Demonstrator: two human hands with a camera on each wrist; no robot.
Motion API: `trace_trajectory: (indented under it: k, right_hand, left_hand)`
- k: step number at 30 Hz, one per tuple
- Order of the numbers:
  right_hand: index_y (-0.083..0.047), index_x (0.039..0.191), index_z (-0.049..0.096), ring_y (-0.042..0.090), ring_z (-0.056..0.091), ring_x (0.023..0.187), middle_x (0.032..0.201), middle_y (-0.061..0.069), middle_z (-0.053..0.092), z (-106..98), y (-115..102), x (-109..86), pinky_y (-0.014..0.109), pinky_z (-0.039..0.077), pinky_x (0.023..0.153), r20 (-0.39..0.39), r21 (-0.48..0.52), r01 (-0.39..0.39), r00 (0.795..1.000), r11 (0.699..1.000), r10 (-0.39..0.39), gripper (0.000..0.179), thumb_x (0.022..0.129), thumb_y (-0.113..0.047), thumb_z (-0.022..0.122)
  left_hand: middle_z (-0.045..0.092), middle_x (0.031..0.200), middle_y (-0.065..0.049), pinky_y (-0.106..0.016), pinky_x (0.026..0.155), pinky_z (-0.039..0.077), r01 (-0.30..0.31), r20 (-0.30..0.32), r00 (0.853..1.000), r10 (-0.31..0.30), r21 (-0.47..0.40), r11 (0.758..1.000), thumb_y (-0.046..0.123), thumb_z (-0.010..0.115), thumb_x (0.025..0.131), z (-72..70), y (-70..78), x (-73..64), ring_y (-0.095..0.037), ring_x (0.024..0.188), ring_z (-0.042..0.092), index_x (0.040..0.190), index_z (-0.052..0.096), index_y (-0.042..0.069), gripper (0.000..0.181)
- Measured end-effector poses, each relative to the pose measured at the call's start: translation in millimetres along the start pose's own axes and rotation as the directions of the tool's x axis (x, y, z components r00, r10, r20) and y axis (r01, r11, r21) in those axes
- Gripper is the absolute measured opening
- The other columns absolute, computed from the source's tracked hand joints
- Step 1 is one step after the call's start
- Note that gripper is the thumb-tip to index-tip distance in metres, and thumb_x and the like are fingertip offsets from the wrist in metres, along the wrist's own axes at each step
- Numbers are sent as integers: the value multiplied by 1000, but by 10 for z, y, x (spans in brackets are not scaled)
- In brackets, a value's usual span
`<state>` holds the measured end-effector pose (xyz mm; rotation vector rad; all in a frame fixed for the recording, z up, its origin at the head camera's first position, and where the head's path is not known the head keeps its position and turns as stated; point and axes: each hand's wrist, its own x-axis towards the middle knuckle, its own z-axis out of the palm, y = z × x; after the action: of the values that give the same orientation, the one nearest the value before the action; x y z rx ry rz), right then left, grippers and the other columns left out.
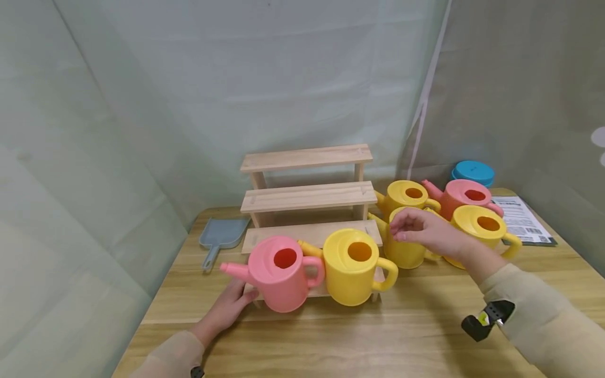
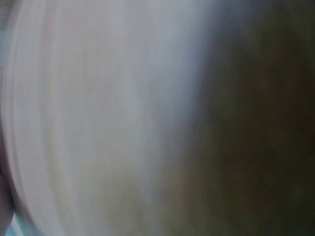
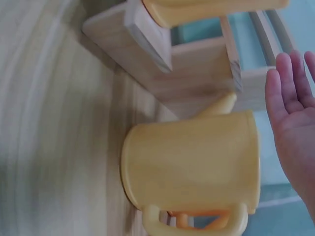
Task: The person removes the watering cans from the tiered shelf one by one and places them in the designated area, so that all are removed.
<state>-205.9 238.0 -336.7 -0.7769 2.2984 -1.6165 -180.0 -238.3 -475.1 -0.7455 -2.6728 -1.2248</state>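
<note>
A pink watering can (image 1: 282, 278) and a yellow watering can (image 1: 351, 270) stand side by side on the lowest step of a tiered wooden stand (image 1: 309, 197), spouts to the left. My left hand (image 1: 227, 307) grips the left end of that step; some of its fingers are hidden. The left wrist view is blurred. My right hand (image 1: 427, 229) is in the air, holding nothing, fingers loosely bent in the head view; the right wrist view shows the palm (image 3: 298, 128). Below it a yellow watering can (image 3: 192, 162) sits on the table beside the stand.
On the right of the table stand another yellow can (image 1: 406, 191), a pink can (image 1: 465, 194) and a yellow can (image 1: 477, 223). A blue round lid (image 1: 474, 172) and a printed sheet (image 1: 522, 218) lie behind them. At the left lies a grey dustpan (image 1: 222, 233).
</note>
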Motion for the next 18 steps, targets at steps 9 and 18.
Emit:
trace_trajectory:
  k: [9,18]
  right_hand:
    - [3,106,52,27,55,92,99,21,57,152,28,-57,31,50,82,200,92,33,978,995,-51,18,90,-3,58]
    - [2,105,50,23,55,91,99,13,57,276,60,-138,33,50,82,263,138,-7,964,990,-30,19,90,-5,59]
  left_hand:
    - [42,142,-10,-57,101,29,23,5,1000,-23,15,1000,22,55,95,-7,-17,-16,-31,131,34,139,42,14,47]
    - [40,143,-13,-59,101,28,60,26,998,-60,17,998,26,55,94,-25,44,-12,-34,132,33,141,40,12,51]
